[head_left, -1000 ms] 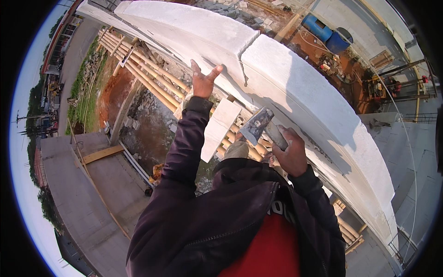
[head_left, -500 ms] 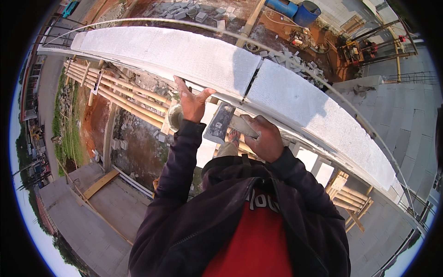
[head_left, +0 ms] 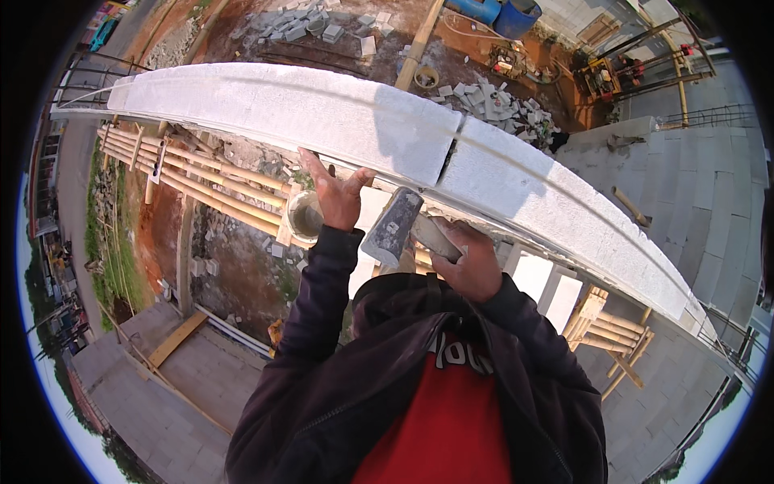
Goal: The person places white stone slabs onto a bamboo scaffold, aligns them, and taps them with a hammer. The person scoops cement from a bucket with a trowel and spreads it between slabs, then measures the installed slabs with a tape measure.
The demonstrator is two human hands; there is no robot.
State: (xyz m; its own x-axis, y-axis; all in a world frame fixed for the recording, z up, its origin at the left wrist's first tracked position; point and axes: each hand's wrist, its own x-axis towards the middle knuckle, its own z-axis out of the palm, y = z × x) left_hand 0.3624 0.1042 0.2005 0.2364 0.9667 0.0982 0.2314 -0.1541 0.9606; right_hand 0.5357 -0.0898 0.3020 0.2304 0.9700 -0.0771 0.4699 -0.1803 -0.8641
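A row of white lightweight concrete blocks tops the wall in front of me, with a narrow joint between the long left block [head_left: 282,105] and the right block [head_left: 524,185]. My left hand [head_left: 337,194] is at the near side of the left block, thumb and fingers spread, the fingertips by its lower edge. In my right hand [head_left: 476,262] is the handle of a mallet [head_left: 393,228]. Its dark grey, dusty head sits just below the blocks' near edge, right of my left hand and apart from it.
A round bucket [head_left: 306,216] with greyish residue stands beside bamboo poles [head_left: 218,181] on the left. Beyond the wall lie broken blocks [head_left: 504,109], blue drums [head_left: 516,18] and a yellow machine [head_left: 598,78]. The ground lies well below.
The mallet has shifted slightly and its head has tilted. The pale line that arched beyond the blocks now crosses over their tops. My left hand stays nearly in place.
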